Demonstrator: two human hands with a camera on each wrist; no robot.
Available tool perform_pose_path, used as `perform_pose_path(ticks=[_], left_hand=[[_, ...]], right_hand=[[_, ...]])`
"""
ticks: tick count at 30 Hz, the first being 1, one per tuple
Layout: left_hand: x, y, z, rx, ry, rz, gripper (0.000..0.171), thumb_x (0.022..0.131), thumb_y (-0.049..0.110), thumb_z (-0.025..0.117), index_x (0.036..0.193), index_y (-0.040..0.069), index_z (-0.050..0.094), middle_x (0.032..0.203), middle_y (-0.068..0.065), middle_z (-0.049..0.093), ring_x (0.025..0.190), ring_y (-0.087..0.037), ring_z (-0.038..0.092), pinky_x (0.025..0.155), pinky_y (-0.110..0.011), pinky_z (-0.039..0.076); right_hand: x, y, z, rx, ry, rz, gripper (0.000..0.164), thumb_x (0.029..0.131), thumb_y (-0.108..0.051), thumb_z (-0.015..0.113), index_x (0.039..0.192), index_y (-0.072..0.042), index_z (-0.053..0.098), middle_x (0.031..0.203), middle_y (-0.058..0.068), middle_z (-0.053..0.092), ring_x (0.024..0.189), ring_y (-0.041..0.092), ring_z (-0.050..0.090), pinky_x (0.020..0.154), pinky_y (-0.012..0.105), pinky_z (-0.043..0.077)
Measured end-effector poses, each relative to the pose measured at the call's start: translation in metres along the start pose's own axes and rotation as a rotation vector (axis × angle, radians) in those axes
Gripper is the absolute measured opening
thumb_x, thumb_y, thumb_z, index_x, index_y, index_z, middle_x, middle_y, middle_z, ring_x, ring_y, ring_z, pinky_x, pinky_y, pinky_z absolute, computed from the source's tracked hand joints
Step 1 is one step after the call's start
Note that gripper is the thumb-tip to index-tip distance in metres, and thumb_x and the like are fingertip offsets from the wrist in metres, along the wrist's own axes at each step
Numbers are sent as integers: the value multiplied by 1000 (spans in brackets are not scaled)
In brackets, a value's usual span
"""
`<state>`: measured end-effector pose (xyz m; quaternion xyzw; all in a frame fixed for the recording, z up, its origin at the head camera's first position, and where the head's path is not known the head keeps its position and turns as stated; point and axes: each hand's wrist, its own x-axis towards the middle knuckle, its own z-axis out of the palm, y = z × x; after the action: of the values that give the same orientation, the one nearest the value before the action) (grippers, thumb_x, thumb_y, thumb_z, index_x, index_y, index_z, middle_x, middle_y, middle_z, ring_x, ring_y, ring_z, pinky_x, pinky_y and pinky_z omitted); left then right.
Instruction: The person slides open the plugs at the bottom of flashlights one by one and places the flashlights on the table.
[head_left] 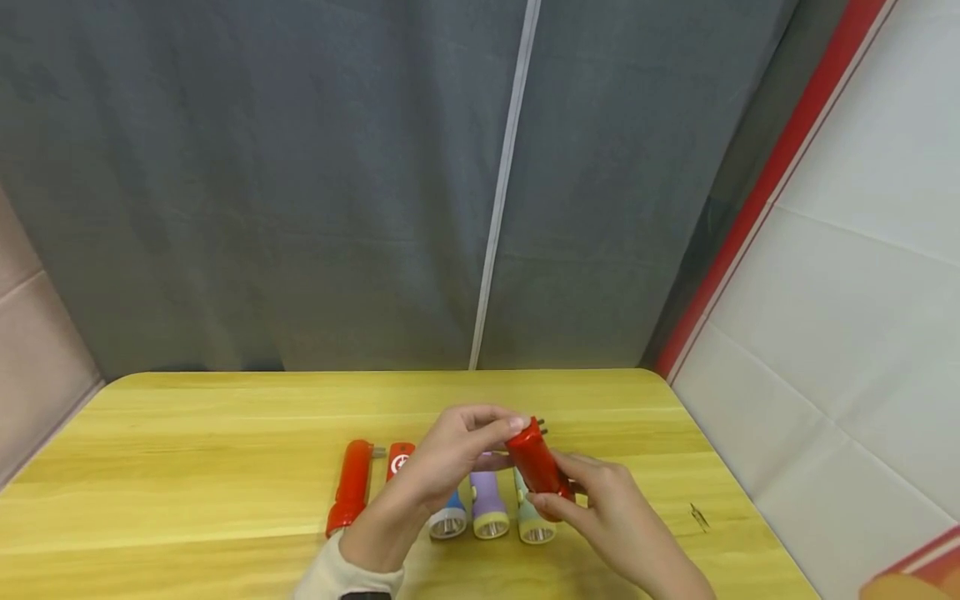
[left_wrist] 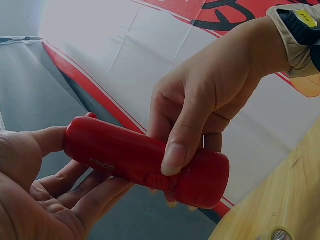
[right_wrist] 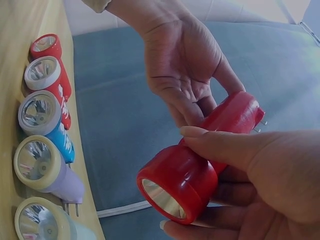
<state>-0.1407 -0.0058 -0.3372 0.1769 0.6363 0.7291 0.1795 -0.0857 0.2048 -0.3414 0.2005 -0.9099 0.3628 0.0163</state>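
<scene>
A glossy red flashlight [head_left: 534,458] is held tilted above the table between both hands. My left hand [head_left: 450,454] pinches its tail end between thumb and fingers, close to the two metal plug prongs [right_wrist: 258,126]. Nearer the lamp head, my right hand [head_left: 611,508] grips the body, thumb on one side and fingers beneath, as the right wrist view shows. The clear lens [right_wrist: 162,199] points down and toward the near side. In the left wrist view a ridged switch [left_wrist: 161,181] shows beside the right thumb.
Behind the hands, a row of flashlights lies on the wooden table [head_left: 187,450]: a red one [head_left: 351,487], a red one with a white emblem [head_left: 400,458], a blue one [head_left: 448,525], a purple one [head_left: 487,496] and a pale green one [head_left: 537,531]. A small thin item [head_left: 699,518] lies at right.
</scene>
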Motion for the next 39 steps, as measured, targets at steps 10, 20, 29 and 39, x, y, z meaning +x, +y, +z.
perform_pose_path(ticks=[10,20,29,39], left_hand=[[-1,1,0,-16,-18,-7,35,99,21,65,120,-7,68,123,-17,71,105,-20,71,98,-44,58],[0,2,0,-1,-22,-19,35,98,23,65,117,-7,69,121,-16,71,105,-20,71,97,-45,59],[0,0,1,0,-6,-22,34,97,23,66,113,-7,70,117,-13,72,104,-19,69,97,-46,59],[1,0,2,7,14,-33,32,97,23,66,109,-7,70,117,-12,72,103,-19,70,96,-46,60]], right_hand=[[0,2,-3,7,-23,5,45,93,-47,68,127,-19,69,111,-4,76,90,3,70,76,19,59],[-1,1,-3,-4,-47,-19,40,95,-46,67,124,-19,70,108,-3,76,87,0,68,75,18,58],[-1,1,-2,11,-55,-23,38,95,-45,67,122,-19,70,106,-4,76,85,-1,68,74,19,58],[1,2,-1,8,-55,-16,40,94,-47,67,123,-19,70,107,-5,76,86,-1,69,74,17,58]])
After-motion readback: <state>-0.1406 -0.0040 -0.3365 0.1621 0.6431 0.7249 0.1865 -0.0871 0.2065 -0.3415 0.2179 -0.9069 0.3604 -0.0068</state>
